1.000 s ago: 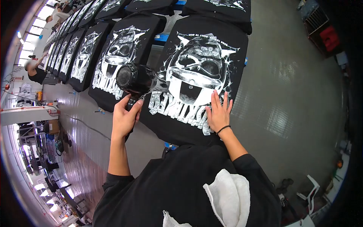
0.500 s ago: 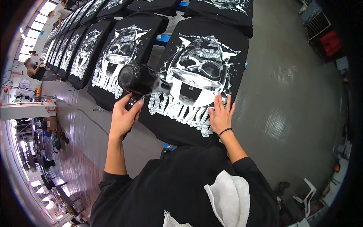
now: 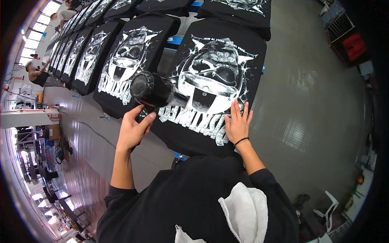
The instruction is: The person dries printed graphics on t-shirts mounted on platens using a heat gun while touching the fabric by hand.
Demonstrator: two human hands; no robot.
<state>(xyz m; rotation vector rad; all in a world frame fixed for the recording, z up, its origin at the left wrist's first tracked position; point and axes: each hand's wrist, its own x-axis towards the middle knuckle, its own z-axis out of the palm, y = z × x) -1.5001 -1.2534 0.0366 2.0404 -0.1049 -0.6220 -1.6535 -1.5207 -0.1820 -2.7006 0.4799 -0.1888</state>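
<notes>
My left hand is wrapped round the handle of a black hair dryer. The dryer's nozzle points right, over the lower left of the white print on a black shirt laid flat in front of me. My right hand, with a dark band at the wrist, lies with its fingers spread on the lower right of that print. It holds nothing. The print shows a masked, horned face above large lettering.
More printed black shirts run in rows to the upper left. A co-worker stands beside them, with other people farther up. A cable crosses the floor at left. A white chair is at lower right, a red item at upper right.
The hair dryer in my left hand has moved slightly right and down over the print. My right hand has shifted slightly right since the earliest frame. The co-worker's arms have moved.
</notes>
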